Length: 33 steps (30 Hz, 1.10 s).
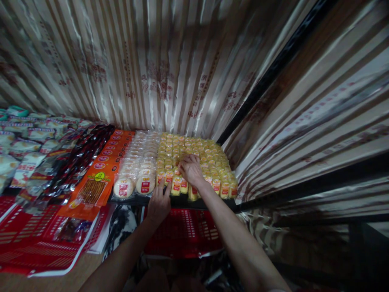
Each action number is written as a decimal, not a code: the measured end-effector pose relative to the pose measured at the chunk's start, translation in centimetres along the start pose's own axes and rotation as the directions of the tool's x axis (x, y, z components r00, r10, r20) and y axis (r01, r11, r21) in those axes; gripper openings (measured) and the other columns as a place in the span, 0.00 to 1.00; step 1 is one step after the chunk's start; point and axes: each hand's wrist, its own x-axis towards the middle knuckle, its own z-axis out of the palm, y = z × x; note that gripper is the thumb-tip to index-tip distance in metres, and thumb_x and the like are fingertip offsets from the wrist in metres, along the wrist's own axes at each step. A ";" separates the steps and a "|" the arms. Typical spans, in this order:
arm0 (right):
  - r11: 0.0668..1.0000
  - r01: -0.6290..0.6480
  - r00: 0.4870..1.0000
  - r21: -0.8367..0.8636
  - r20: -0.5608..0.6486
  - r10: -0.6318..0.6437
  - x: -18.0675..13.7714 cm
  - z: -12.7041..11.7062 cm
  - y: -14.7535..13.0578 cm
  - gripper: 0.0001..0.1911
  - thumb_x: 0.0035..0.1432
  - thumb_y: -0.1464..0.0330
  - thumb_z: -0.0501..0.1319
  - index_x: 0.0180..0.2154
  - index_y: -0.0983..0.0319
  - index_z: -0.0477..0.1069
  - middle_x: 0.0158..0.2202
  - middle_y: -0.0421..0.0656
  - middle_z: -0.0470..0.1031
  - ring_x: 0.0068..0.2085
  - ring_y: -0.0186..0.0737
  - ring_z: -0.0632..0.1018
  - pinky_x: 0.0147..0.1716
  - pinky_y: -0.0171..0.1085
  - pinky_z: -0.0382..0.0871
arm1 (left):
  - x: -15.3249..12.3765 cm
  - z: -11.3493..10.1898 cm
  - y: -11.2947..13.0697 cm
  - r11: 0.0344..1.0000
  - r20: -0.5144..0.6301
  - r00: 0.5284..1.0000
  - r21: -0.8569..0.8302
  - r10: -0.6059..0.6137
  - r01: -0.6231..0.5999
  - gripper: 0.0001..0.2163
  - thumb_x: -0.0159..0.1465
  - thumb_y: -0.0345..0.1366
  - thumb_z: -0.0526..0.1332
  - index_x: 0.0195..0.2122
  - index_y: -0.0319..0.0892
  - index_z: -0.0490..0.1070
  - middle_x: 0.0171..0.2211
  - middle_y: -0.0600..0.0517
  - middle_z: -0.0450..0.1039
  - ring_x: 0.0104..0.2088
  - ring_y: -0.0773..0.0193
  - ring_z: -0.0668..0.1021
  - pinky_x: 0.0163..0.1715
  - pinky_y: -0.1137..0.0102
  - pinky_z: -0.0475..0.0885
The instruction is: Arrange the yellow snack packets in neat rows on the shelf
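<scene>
A dark shelf tray (182, 201) carries rows of small yellow snack packets (197, 152) with red labels. My right hand (190, 169) lies palm down on those packets near the front rows, its fingers curled over them. My left hand (159, 201) rests at the tray's front edge, fingers stretched toward the front packets beside round pale buns (145, 184) in clear wrap. Whether either hand actually holds a packet is hidden.
Orange packs (100, 178) and dark red-black packets (82, 156) fill the shelf to the left, with pale bagged goods (27, 138) further left. A red plastic basket (182, 235) sits below the shelf. Striped shiny curtains (152, 61) hang behind and to the right.
</scene>
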 end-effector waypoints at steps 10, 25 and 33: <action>0.998 -0.034 0.999 -0.056 -0.004 0.034 0.3 0.2 -0.2 0.08 0.57 0.69 0.57 0.32 0.62 0.74 0.36 0.46 0.74 0.46 0.46 0.65 0.52 0.44 0.49 | -0.1 0.2 -0.1 1.000 -0.022 1.000 0.004 0.010 -0.010 0.22 0.59 0.25 0.51 0.57 0.36 0.61 0.56 0.35 0.60 0.50 0.52 0.70 0.48 0.58 0.68; 0.944 -0.188 0.946 0.271 -0.209 0.248 -2.6 -0.4 -1.1 0.12 0.61 0.67 0.52 0.42 0.63 0.72 0.40 0.47 0.73 0.45 0.44 0.69 0.47 0.41 0.61 | 0.0 0.3 -0.1 1.000 0.000 1.000 -0.007 0.019 -0.019 0.22 0.61 0.26 0.48 0.57 0.35 0.60 0.55 0.35 0.62 0.48 0.53 0.72 0.46 0.58 0.69; 0.891 -0.164 0.936 0.424 -0.219 0.277 -11.2 2.3 -7.5 0.14 0.63 0.68 0.49 0.44 0.59 0.72 0.48 0.47 0.70 0.47 0.39 0.72 0.47 0.37 0.68 | -0.3 0.9 -0.4 1.000 -0.044 0.999 -0.005 0.019 -0.019 0.22 0.63 0.25 0.46 0.59 0.30 0.56 0.58 0.36 0.61 0.54 0.54 0.69 0.52 0.60 0.65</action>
